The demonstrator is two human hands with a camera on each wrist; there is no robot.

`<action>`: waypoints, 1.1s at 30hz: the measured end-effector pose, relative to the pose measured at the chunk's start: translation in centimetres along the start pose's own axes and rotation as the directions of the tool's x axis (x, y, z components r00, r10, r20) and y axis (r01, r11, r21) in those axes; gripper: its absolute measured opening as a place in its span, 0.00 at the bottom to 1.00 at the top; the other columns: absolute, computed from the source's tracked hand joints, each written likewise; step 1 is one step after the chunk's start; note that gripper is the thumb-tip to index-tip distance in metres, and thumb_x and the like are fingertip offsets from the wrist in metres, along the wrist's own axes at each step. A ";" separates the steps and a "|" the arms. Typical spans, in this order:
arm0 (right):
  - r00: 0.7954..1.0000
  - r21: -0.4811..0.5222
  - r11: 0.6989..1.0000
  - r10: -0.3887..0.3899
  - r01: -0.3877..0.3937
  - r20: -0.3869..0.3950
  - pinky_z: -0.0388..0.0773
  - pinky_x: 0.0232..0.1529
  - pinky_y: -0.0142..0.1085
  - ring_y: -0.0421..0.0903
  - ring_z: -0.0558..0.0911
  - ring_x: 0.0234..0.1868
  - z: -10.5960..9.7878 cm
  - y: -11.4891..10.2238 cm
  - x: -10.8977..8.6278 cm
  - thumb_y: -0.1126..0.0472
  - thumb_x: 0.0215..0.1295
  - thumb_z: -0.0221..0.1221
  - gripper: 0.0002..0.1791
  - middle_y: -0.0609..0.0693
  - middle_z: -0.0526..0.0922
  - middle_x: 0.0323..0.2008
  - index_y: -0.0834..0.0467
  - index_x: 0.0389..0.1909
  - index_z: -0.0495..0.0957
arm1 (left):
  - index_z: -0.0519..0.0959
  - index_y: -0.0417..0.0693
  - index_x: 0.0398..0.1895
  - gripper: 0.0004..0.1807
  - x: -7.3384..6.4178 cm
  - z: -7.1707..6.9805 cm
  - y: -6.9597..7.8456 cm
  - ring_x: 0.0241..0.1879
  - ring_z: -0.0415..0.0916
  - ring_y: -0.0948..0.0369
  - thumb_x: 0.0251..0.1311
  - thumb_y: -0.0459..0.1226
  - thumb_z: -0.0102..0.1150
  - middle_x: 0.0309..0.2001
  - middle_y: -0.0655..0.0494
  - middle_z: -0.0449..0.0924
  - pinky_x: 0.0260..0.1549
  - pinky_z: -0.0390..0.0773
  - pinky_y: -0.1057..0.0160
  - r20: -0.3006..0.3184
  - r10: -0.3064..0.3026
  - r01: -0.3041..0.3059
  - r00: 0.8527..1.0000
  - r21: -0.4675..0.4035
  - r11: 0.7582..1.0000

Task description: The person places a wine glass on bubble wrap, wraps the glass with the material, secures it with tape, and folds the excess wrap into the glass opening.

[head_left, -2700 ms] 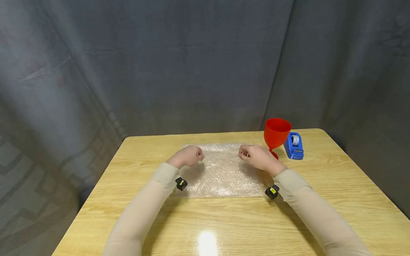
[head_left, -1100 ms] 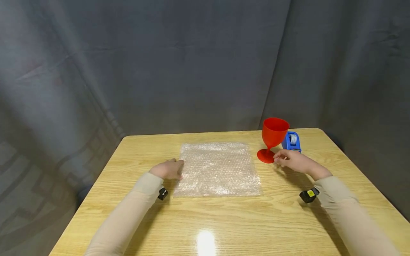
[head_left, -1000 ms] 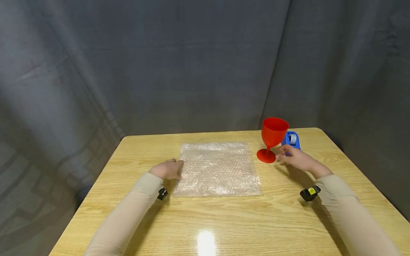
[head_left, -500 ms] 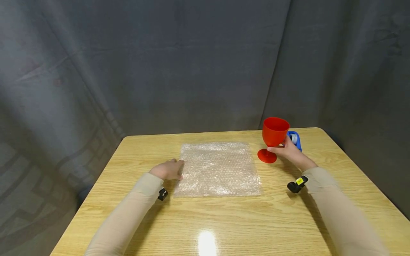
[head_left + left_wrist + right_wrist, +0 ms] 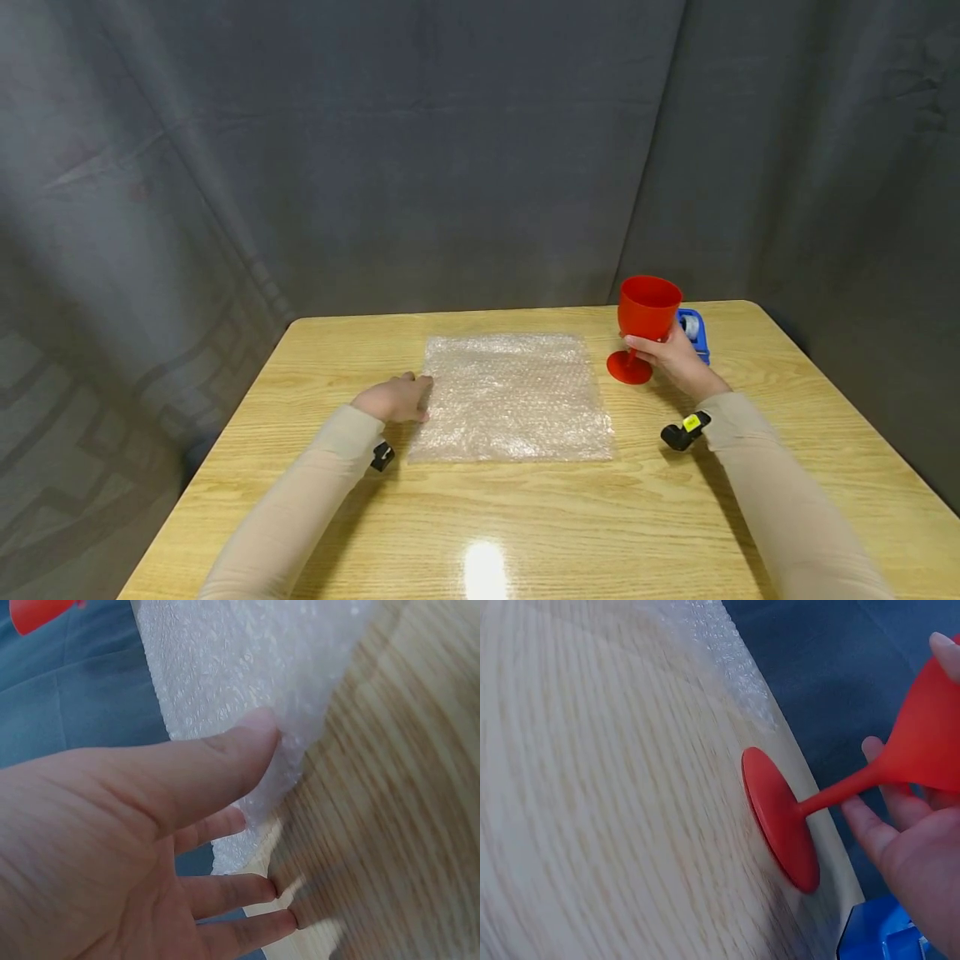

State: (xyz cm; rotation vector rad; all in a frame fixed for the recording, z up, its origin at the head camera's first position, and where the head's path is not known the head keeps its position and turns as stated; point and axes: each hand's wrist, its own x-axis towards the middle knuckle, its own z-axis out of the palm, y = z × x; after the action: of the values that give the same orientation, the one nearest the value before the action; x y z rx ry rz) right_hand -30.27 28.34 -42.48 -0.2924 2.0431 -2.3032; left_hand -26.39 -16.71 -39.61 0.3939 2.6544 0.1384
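Observation:
A red plastic goblet (image 5: 648,310) stands upright at the table's back right. My right hand (image 5: 681,365) holds it from the right around the lower bowl, thumb in front. In the right wrist view, fingers pass behind the stem, and the goblet's round foot (image 5: 780,821) appears to rest on the tabletop. A flat sheet of bubble wrap (image 5: 513,400) lies in the middle. My left hand (image 5: 393,398) rests at its left edge. In the left wrist view the thumb touches the bubble wrap (image 5: 232,667), while the other fingers extend loosely toward the wood.
A blue tape dispenser (image 5: 701,343) with a roll of clear tape stands just behind my right hand, partly hidden by it. The light wooden table (image 5: 570,533) ends at a grey curtain (image 5: 450,208) behind and at the sides.
My hands moved apart from above the bubble wrap. The left settled at the sheet's left edge and stays there. The right went to the goblet and took hold of it from the right.

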 end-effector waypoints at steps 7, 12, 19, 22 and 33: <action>0.999 0.009 1.000 -0.028 0.028 -0.015 0.81 0.49 0.30 0.37 0.84 0.40 0.8 -1.3 -0.4 0.70 0.66 0.58 0.26 0.41 0.79 0.46 0.46 0.57 0.60 | 0.54 0.48 0.75 0.39 0.2 -0.2 -0.6 0.69 0.57 0.38 0.65 0.47 0.58 0.73 0.35 0.52 0.63 0.65 0.37 0.008 -0.005 0.005 1.000 0.000 1.000; 0.991 0.011 0.992 -0.129 0.129 0.028 0.81 0.48 0.29 0.38 0.85 0.44 1.2 -3.0 -0.8 0.72 0.67 0.55 0.26 0.42 0.80 0.48 0.48 0.60 0.60 | 0.54 0.47 0.75 0.39 0.4 -0.3 -1.2 0.69 0.57 0.38 0.65 0.47 0.58 0.73 0.35 0.51 0.63 0.64 0.37 0.012 -0.004 0.004 1.000 0.000 1.000; 0.976 0.056 0.976 -0.213 0.211 0.037 0.82 0.47 0.31 0.40 0.84 0.47 1.8 -5.3 -1.3 0.75 0.66 0.53 0.32 0.44 0.79 0.51 0.48 0.64 0.57 | 0.54 0.46 0.75 0.39 0.8 -0.5 -2.0 0.69 0.56 0.38 0.65 0.47 0.58 0.73 0.33 0.51 0.63 0.64 0.37 0.009 0.007 -0.007 1.000 -0.004 1.000; 0.971 0.077 0.969 -0.236 0.233 0.040 0.82 0.47 0.31 0.41 0.84 0.47 2.0 -5.8 -1.4 0.76 0.65 0.53 0.32 0.45 0.79 0.51 0.49 0.65 0.58 | 0.55 0.46 0.74 0.39 0.9 -0.5 -2.2 0.68 0.58 0.37 0.65 0.46 0.58 0.72 0.32 0.52 0.63 0.65 0.37 -0.002 0.018 -0.018 1.000 -0.008 1.000; 0.974 0.059 0.974 -0.222 0.220 0.039 0.82 0.47 0.31 0.40 0.84 0.48 2.6 -5.9 -1.2 0.76 0.65 0.53 0.32 0.45 0.80 0.51 0.49 0.64 0.58 | 0.67 0.42 0.63 0.31 0.7 0.2 -0.4 0.57 0.70 0.40 0.61 0.46 0.63 0.58 0.34 0.70 0.54 0.75 0.42 -0.025 0.081 -0.079 0.996 0.071 0.994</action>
State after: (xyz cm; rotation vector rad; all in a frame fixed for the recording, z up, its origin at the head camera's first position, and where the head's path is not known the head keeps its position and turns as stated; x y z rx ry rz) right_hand -28.12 26.69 -36.50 -0.5920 2.0151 -2.4454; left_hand -27.02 -16.89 -40.13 0.5252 2.6777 0.0759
